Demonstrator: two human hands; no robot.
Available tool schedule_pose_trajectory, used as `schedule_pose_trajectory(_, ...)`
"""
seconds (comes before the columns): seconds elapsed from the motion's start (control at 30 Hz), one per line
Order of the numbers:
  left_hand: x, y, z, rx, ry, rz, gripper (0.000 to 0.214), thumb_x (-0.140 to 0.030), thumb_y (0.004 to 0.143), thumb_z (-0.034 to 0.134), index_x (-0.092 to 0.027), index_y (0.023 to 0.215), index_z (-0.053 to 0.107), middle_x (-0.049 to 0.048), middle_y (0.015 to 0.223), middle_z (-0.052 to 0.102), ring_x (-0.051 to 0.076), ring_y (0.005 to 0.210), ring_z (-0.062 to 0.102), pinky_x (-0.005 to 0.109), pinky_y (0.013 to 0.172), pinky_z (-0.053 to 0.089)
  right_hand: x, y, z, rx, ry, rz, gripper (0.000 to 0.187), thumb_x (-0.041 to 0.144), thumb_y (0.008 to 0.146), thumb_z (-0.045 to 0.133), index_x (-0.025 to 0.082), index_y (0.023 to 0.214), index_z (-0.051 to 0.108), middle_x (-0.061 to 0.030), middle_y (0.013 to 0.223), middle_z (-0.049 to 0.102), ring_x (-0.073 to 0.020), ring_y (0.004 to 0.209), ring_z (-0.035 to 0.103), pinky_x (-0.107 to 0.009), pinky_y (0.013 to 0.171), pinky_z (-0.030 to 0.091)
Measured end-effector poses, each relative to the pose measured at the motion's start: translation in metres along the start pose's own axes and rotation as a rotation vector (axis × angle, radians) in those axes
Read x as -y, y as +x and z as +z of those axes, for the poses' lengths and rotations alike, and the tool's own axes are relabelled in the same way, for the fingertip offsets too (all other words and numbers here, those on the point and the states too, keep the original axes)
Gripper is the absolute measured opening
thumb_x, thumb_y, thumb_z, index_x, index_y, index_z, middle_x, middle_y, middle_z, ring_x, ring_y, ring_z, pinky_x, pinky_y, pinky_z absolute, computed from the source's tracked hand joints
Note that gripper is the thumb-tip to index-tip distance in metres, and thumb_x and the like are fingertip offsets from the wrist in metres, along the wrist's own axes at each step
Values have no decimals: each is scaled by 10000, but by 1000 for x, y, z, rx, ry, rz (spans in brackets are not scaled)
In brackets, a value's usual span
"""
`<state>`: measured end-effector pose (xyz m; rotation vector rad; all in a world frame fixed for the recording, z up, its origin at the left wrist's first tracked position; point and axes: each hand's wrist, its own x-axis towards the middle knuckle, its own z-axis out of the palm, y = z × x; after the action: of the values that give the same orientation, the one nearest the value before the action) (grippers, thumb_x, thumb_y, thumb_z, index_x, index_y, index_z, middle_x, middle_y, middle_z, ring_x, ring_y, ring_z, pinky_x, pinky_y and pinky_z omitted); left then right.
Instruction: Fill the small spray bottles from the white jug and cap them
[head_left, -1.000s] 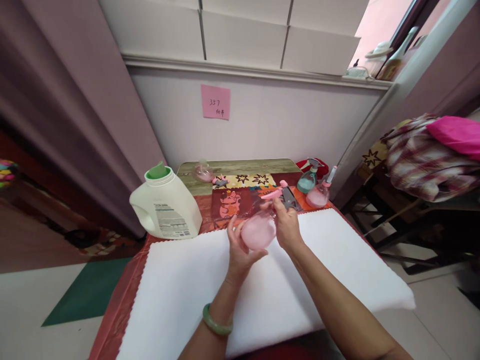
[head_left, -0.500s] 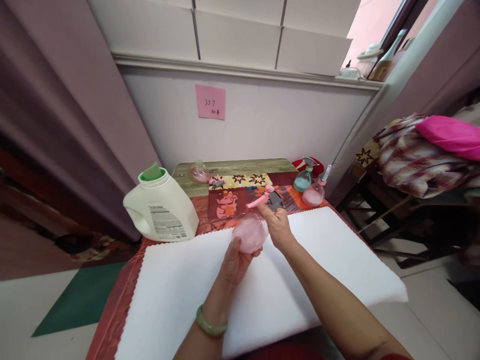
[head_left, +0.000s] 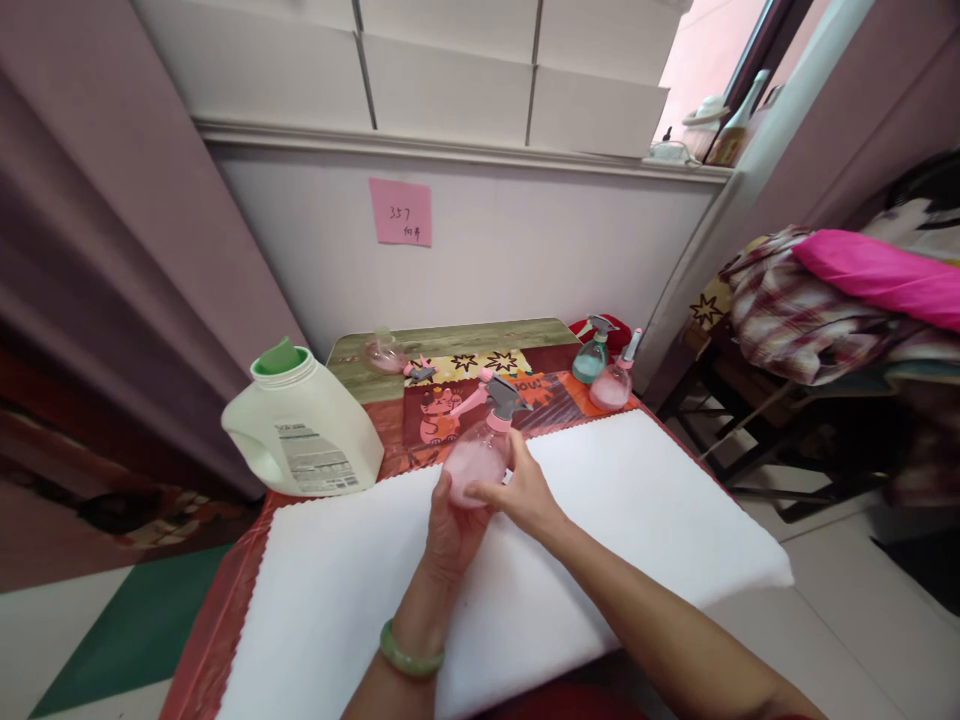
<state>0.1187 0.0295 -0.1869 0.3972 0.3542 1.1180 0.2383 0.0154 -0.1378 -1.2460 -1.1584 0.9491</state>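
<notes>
A round clear spray bottle [head_left: 475,462] with pink liquid is held up over the white cloth [head_left: 600,510], its grey and pink spray head [head_left: 501,395] fitted on the neck. My left hand [head_left: 452,530] is wrapped around the bottle's lower left side and base. From the right, my right hand [head_left: 525,487] grips the same bottle, thumb across its front. The right hand's other fingers lie partly hidden behind the bottle. A green bangle [head_left: 409,652] circles my left wrist.
At left stands a large white jug [head_left: 304,420] with a green cap. Another pink spray bottle [head_left: 386,355] lies at the back left. A teal spray bottle [head_left: 591,357] and a pink one [head_left: 611,384] stand at the back right. Clothes [head_left: 780,300] are piled at right.
My right hand has moved down from the spray head onto the bottle's body. The bottle has turned more upright, and the whole view has shifted slightly.
</notes>
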Motion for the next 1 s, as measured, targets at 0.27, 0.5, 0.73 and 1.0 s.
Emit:
schedule_pose_trajectory(0.27,5,0,-2,55,172,-101,731,-715,842,739,-133,1284,713,180,1249,758,304,1029,735,374,778,593,-7,-5,-8,-87,-293,107,714,498,584,929,256,1163,590,-53,1084,756,-296,1000,716,-416,857,572)
schedule_pose_trajectory(0.5,10,10,-13,-123,415,-88,910,-884,659,749,-182,1218,597,121,962,772,247,756,718,397,731,569,-42,28,-66,-386,-189,76,732,610,623,879,208,1178,621,-97,1180,749,-292,1093,696,-428,985,541)
schedule_pose_trajectory(0.73,10,10,-13,-185,466,-114,756,-793,765,748,-131,1114,642,130,945,757,213,747,706,376,733,570,-43,57,-177,-791,-510,77,885,605,542,877,231,1288,582,-143,1326,713,-374,1204,672,-479,1026,506)
schedule_pose_trajectory(1.0,13,10,-13,-205,505,-106,618,-653,730,864,-143,1026,679,92,907,744,191,741,703,347,726,564,-80,55,-249,-852,-753,156,882,620,522,817,198,1255,565,-209,1335,706,-414,1197,680,-498,1032,500)
